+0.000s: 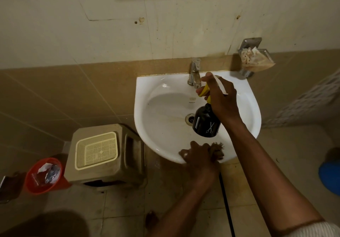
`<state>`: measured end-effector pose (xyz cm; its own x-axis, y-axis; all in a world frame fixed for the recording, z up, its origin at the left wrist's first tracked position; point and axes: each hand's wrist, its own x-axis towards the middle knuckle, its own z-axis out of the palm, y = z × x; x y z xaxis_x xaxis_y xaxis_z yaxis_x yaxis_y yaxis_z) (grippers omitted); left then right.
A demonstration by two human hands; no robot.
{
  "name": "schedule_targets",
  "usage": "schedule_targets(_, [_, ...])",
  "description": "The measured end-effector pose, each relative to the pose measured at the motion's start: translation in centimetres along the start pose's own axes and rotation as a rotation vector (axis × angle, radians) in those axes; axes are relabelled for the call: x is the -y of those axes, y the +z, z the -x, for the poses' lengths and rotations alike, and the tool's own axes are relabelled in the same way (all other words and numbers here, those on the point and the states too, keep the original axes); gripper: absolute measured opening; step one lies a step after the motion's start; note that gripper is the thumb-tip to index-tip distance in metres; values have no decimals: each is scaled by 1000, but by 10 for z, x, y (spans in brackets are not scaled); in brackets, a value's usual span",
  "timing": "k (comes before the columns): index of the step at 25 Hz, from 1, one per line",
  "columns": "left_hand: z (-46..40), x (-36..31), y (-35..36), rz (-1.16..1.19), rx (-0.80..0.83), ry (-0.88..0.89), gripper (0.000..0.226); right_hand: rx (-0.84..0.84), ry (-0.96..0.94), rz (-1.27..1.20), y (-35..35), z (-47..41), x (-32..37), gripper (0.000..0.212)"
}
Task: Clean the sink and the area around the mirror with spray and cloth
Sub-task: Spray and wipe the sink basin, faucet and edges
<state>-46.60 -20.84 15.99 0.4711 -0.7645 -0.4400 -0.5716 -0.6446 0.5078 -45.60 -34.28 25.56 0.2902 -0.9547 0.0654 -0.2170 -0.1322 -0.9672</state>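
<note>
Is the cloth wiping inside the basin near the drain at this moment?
No. The left hand holds the cloth bunched at the front rim of the sink, away from the drain.

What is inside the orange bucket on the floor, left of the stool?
The orange bucket holds crumpled white paper and shiny, clear-looking wrapping. These cover whatever lies deeper, so the bottom cannot be seen.

Both forearms are bare, and a pale, finely striped sleeve (312, 230) shows at the right arm's upper end.
</note>
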Motion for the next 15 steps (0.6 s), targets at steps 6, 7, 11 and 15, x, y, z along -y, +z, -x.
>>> schedule_targets(6, [-25,0,-35,778,396,-4,32,-26,-21,-26,-12,-18,11,40])
schedule_targets(7, [-37,13,-51,877,383,21,34,-42,-24,-52,-18,-21,11,40])
schedule_targets(11, [-115,59,-113,228,-71,226,23,-80,-13,-78,-34,-23,2,46])
schedule_targets(15, [-176,93,-119,-413,-99,240,26,-42,40,-59,-32,-16,-21,40])
